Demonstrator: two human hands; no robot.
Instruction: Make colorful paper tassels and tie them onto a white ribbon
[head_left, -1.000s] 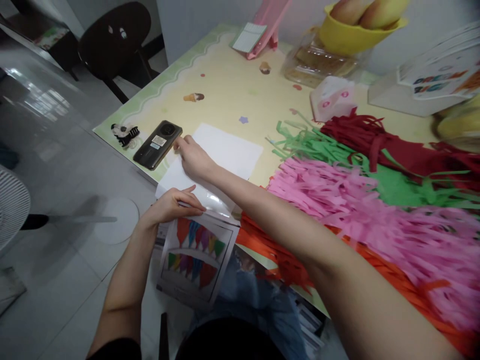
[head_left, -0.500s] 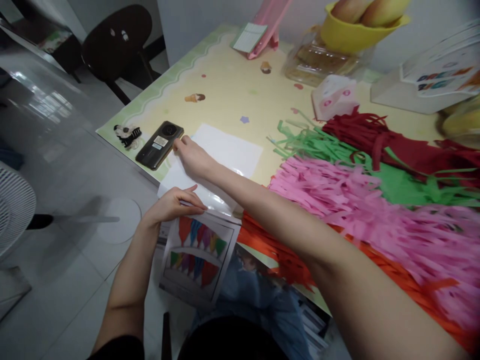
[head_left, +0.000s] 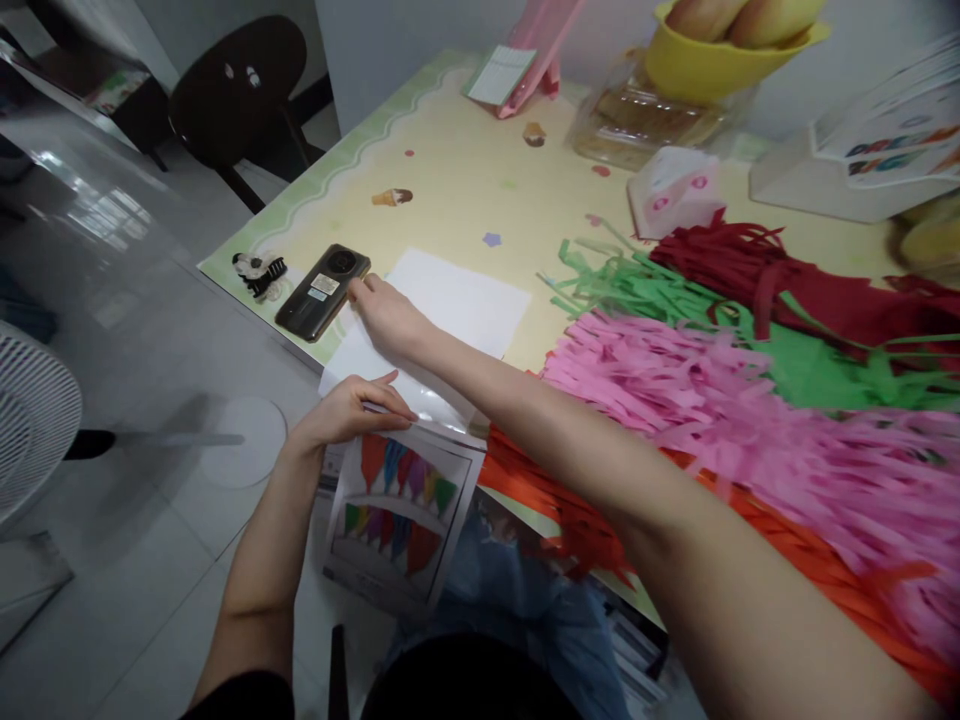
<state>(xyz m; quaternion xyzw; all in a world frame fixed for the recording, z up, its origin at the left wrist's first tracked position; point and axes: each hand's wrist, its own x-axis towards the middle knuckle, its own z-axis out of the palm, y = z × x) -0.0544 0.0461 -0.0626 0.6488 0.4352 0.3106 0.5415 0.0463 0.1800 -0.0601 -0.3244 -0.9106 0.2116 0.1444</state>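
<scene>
A glossy white sheet (head_left: 457,305) lies on the table and reaches toward its front edge. My right hand (head_left: 384,312) is at the sheet's left side, next to the phone, with its fingers closed in a pinch on the edge; the fingertips are partly hidden. At the table's front edge, my left hand (head_left: 352,408) lies with outstretched fingers along the top of a printed sheet (head_left: 390,520), its thumb held apart. This sheet hangs down over my lap and pictures rows of coloured tassels.
Left of my right hand are a dark phone (head_left: 324,292) and a black-and-white hair claw (head_left: 259,275). Pink fringed paper (head_left: 660,370), green fringe (head_left: 802,365), dark red fringe (head_left: 832,290) and orange fringe (head_left: 555,500) cover the right side. A fan (head_left: 34,420) stands at left.
The whole view has shifted slightly. Both hands keep nearly the same place on the sheets, and nothing else has visibly moved.
</scene>
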